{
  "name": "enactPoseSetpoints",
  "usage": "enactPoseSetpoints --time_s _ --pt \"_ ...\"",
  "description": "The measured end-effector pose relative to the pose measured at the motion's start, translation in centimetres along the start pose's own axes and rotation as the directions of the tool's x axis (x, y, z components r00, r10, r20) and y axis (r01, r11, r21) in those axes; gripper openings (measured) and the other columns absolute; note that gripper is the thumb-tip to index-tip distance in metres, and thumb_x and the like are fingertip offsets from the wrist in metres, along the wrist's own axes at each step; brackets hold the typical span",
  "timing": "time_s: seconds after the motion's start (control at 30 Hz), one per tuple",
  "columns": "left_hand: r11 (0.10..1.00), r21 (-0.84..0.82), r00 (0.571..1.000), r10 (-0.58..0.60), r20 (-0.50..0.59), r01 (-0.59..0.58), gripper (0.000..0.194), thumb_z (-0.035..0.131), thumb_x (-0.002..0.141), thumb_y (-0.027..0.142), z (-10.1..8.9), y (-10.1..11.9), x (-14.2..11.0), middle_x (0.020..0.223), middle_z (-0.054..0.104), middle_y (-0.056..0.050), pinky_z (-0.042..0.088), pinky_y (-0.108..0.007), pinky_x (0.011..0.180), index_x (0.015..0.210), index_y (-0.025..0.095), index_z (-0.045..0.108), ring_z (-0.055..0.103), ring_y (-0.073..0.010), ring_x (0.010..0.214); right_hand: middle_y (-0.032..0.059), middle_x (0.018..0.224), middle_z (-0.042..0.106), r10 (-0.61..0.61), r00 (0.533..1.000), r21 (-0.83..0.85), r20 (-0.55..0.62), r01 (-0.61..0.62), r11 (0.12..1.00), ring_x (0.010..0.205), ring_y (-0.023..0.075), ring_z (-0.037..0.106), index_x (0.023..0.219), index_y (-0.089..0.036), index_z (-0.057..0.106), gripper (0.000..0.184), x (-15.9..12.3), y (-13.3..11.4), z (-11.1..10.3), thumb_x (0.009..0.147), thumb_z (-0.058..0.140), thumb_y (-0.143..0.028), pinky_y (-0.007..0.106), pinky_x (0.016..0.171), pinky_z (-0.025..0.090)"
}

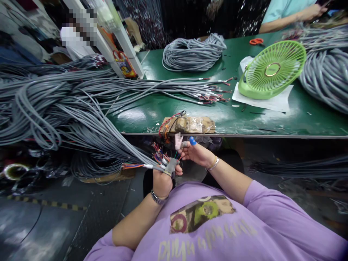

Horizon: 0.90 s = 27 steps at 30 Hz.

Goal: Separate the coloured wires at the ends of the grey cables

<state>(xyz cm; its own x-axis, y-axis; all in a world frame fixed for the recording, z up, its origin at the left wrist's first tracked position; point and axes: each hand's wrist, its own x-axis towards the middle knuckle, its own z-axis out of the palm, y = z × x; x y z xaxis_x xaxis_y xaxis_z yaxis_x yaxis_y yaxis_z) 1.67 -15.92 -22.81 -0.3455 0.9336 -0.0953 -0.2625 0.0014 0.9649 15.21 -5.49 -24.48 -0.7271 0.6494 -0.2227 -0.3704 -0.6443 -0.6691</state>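
My left hand (pixel 162 181) is closed around a bunch of grey cables (pixel 130 148) in front of my lap, its thumb wrapped in grey tape. Stripped cable ends with thin coloured wires (pixel 158 155) stick out beyond the grip. One cable end with orange and blue wires (pixel 133 165) points left, apart from the others. My right hand (pixel 199 154) is beside the wire tips, fingers loosely bent and thumb raised away from them. It wears a blue finger cover (pixel 192 140) and pale wrapping (pixel 178 141) on the fingers. Whether its fingertips touch a wire is hard to tell.
A taped wooden block (pixel 194 124) with red and black leads sits at the edge of the green table (pixel 152 112). More grey cables (pixel 168 87), a coil (pixel 194 54), a green fan (pixel 272 70) and orange-handled scissors (pixel 256 41) lie behind. A co-worker's arm (pixel 296 18) shows top right.
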Motion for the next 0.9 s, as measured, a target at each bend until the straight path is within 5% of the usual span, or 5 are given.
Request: enactPoseSetpoints --time_s 0.17,0.37,0.9 --pt "0.999 -0.036 1.000 0.026 0.000 -0.026 0.025 0.072 0.075 0.039 0.5 1.0 -0.1 0.054 0.065 0.001 0.052 -0.021 0.044 0.072 0.014 0.067 0.060 -0.0107 0.044 0.0051 0.078 0.064 -0.061 0.997 0.024 -0.038 0.062 0.998 0.066 0.0117 0.054 0.088 -0.015 0.068 0.057 1.3 -0.4 1.1 0.086 0.045 -0.067 0.024 0.064 0.046" --pt "0.999 -0.017 0.999 0.037 -0.021 -0.037 0.026 0.074 0.070 0.039 1.2 1.2 0.6 0.055 0.066 0.001 0.054 -0.022 0.045 0.074 0.015 0.065 0.063 -0.0129 0.046 0.0035 0.074 0.063 -0.139 0.987 0.044 -0.077 0.142 0.989 0.062 0.0107 0.052 0.083 -0.015 0.067 0.045 2.6 0.4 1.9 0.084 0.058 -0.059 0.023 0.057 0.044" --pt "0.999 0.051 1.000 0.002 -0.012 -0.001 0.026 0.071 0.071 0.040 0.8 0.2 0.9 0.054 0.066 0.000 0.053 -0.023 0.045 0.072 0.015 0.064 0.062 -0.0134 0.045 0.0030 0.072 0.064 -0.058 0.987 0.236 -0.150 0.093 0.967 0.059 0.0109 0.051 0.085 -0.016 0.066 0.047 2.4 0.6 3.2 0.083 0.057 -0.062 0.022 0.054 0.041"
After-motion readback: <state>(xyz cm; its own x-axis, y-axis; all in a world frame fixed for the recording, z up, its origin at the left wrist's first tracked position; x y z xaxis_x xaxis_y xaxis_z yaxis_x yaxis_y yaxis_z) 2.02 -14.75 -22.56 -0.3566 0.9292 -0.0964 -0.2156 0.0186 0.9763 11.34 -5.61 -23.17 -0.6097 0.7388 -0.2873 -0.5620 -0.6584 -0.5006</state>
